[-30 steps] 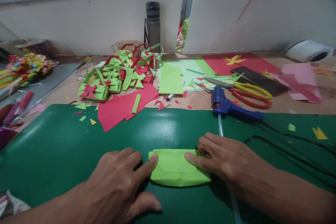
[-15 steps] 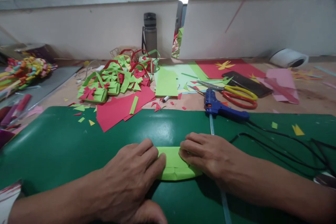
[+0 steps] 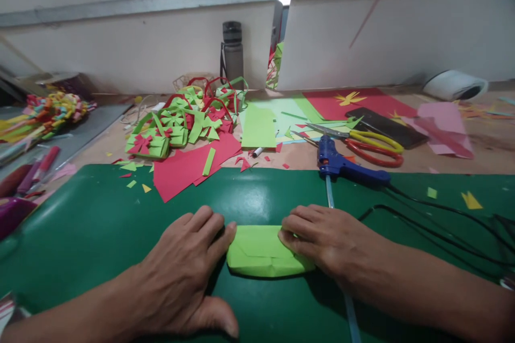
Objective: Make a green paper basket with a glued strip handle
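Left hand [image 3: 181, 273], right hand [image 3: 322, 238]: bare, nails short; forearms [image 3: 422, 289] bare to frame edge.

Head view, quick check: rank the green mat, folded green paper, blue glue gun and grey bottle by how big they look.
1. green mat, by far the largest.
2. folded green paper and blue glue gun: these look alike, and the paper lies nearer the camera, so they are left unranked.
3. grey bottle, smallest and farthest back.

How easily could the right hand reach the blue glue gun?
Probably easily, yes: the right hand rests on the folded green paper, and the glue gun lies just beyond it, with only bare green mat between.
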A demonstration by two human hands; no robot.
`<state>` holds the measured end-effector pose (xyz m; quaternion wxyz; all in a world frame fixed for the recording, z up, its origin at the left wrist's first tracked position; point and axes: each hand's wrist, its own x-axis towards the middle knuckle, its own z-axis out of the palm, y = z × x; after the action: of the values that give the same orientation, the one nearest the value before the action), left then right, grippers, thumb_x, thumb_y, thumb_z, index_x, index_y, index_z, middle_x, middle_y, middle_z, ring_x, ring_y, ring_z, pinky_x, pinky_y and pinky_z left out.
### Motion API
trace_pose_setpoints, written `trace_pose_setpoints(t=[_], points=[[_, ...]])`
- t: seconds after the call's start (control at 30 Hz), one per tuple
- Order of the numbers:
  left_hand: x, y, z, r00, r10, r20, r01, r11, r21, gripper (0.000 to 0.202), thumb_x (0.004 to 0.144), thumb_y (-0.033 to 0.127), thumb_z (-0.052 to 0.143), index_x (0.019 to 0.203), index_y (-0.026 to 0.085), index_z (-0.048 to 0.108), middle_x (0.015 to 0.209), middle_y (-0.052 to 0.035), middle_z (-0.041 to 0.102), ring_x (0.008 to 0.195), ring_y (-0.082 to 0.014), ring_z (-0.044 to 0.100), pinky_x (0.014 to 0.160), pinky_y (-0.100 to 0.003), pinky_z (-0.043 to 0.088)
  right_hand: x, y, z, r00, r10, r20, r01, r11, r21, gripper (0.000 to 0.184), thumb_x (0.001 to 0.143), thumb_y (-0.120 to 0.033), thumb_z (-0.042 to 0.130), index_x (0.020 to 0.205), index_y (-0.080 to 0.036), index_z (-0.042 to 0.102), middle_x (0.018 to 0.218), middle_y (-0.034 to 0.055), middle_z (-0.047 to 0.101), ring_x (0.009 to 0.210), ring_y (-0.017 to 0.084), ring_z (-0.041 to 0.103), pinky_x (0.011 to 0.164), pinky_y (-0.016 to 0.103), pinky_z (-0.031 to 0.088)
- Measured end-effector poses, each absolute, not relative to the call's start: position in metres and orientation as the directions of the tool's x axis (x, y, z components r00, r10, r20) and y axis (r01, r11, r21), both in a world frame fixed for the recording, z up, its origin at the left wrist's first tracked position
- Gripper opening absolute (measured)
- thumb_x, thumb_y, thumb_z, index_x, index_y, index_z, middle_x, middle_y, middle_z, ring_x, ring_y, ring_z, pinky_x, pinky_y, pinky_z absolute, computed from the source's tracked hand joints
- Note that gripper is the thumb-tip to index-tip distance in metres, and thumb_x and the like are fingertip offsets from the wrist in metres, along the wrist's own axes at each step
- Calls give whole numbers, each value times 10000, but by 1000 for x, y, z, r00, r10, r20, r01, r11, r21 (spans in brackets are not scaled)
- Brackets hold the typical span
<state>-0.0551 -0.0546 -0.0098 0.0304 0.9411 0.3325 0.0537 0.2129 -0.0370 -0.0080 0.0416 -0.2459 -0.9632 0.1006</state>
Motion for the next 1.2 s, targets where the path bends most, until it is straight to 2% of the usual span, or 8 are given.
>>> trace_pose_setpoints(t=[0.27,0.37,0.57,0.67,0.77,0.97,1.07,1.2], points=[[-80,-50,-1,691,688,220,673,-724,152,679,849,666,164,1043,161,574,945,-121,544,826,-244,482,707,-396,409,214,-36,-8,-873,488,9,474,852,-222,116,846,-138,510,938,-190,557,907,31,551,791,183,455,713,345,356],[-69,-51,11,718,621,315,631,-771,84,540,899,548,282,1195,138,474,1064,-134,558,958,-266,485,843,-430,379,213,-37,-5,-872,490,5,479,855,-201,124,847,-138,506,946,-184,564,887,35,548,776,181,453,691,334,351],[-21,-62,10,860,508,52,496,-855,149,715,805,714,257,1103,131,546,1047,-112,604,835,-252,493,728,-404,437,215,-37,5,-848,530,-24,527,836,-152,207,816,-78,488,943,-201,597,832,31,551,732,169,466,629,289,356],[-15,-61,-4,884,463,64,445,-875,192,732,768,755,249,1019,150,577,983,-102,603,793,-240,479,723,-402,432,223,-30,16,-738,669,88,634,732,-250,324,792,1,425,970,-190,618,846,45,590,725,146,518,623,254,384],[-18,-59,-10,881,466,88,439,-871,220,722,770,753,238,1014,158,566,964,-100,593,793,-237,470,741,-408,422,228,-21,29,-504,834,225,718,549,-428,220,827,-80,449,916,-160,634,809,45,634,725,140,561,661,247,417],[-16,-61,2,875,481,46,461,-859,223,661,806,714,228,983,167,556,935,-93,583,799,-229,478,740,-388,428,211,-10,21,-387,893,-231,549,22,-835,91,768,-198,514,684,-167,527,565,-45,521,471,82,512,459,187,393],[-15,-62,3,884,465,51,448,-873,191,632,827,688,223,976,166,547,959,-102,576,820,-227,491,759,-379,434,198,-9,11,-473,822,-318,556,-2,-831,50,724,-196,549,695,-157,546,551,-50,512,455,74,483,446,181,378],[-17,-61,-1,887,460,45,446,-877,180,621,848,661,206,1006,158,533,1027,-120,570,842,-240,507,750,-389,446,186,-9,14,-525,796,-300,742,255,-620,57,657,-173,629,621,-159,588,555,-42,536,526,83,471,468,185,306]])
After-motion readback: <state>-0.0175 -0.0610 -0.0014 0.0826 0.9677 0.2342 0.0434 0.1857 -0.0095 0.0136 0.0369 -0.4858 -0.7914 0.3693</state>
